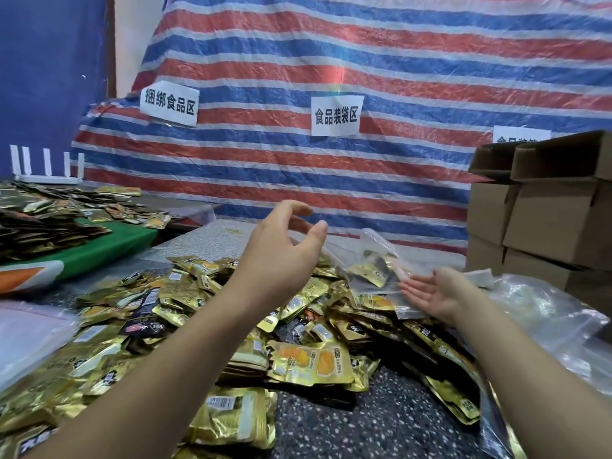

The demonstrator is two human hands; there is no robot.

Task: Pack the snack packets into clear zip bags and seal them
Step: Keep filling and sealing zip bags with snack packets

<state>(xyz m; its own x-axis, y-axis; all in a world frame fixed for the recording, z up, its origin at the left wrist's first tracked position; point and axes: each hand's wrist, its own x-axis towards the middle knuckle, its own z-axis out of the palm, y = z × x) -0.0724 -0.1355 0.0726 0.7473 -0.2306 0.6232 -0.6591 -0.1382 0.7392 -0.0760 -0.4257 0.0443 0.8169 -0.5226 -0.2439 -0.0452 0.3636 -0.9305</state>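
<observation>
The packets (231,326) lie nearest, a gold heap spread across the speckled table (381,425) and under both forearms. Behind hangs a striped tarp (364,61) bearing paper signs (336,115), with boxes (546,210) stacked at the right. A zip bag (381,273) holding a few packets sits at the heap's far edge, just beside the right hand (437,293), which is released, palm up, fingers straight. The left hand (281,246) hovers above the heap, fingers loosely curved, grasping nothing.
</observation>
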